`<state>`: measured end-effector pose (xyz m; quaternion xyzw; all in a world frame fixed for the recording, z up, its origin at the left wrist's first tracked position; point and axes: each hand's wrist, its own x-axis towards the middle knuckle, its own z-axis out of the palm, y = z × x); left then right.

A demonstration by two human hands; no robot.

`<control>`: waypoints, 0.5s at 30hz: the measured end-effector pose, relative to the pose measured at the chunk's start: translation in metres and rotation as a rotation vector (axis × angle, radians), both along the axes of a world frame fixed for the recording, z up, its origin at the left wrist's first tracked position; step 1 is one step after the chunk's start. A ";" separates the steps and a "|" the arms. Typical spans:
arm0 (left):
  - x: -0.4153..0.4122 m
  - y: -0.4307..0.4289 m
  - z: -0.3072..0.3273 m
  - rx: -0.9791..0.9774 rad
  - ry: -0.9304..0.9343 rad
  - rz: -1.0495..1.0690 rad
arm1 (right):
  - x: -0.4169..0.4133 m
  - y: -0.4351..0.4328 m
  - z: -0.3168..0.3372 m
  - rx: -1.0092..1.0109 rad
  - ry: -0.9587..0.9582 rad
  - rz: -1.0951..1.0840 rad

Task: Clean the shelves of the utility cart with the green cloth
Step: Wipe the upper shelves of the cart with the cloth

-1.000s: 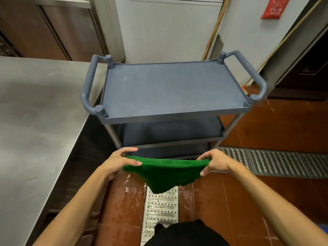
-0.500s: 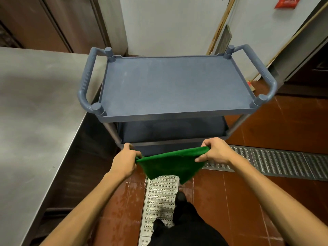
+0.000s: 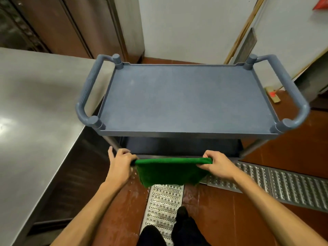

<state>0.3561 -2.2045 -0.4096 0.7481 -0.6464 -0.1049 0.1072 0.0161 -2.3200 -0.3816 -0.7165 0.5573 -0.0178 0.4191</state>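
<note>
A grey-blue utility cart [image 3: 186, 96] stands in front of me, its bare top shelf facing up and a darker lower shelf [image 3: 181, 145] showing beneath it. I hold the green cloth [image 3: 170, 172] stretched flat between both hands, just in front of the cart's near edge and below its top shelf. My left hand [image 3: 120, 163] pinches the cloth's left corner. My right hand [image 3: 217, 164] pinches the right corner. The cloth's lower part hangs down over the floor.
A stainless steel table [image 3: 33, 121] runs along the left, close to the cart's left handle [image 3: 87, 93]. Metal drain grates [image 3: 163, 208] cross the wet red tile floor. A broom head [image 3: 272, 95] lies behind the right handle [image 3: 287, 89]. My feet [image 3: 179, 228] stand on the grate.
Both hands have pulled apart and drawn the cloth taut into a straight top edge. The view has moved closer to and higher over the cart.
</note>
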 end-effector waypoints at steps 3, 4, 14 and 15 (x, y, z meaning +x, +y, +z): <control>0.008 -0.008 -0.019 0.080 0.235 0.077 | -0.004 -0.014 -0.026 0.014 -0.052 -0.048; 0.009 -0.012 -0.026 0.074 0.320 0.107 | -0.003 -0.019 -0.035 0.016 -0.074 -0.071; 0.036 -0.082 -0.152 -0.169 0.766 0.377 | 0.043 -0.070 -0.133 0.304 -0.445 -0.232; 0.036 -0.089 -0.166 -0.150 0.820 0.394 | 0.048 -0.072 -0.143 0.386 -0.526 -0.276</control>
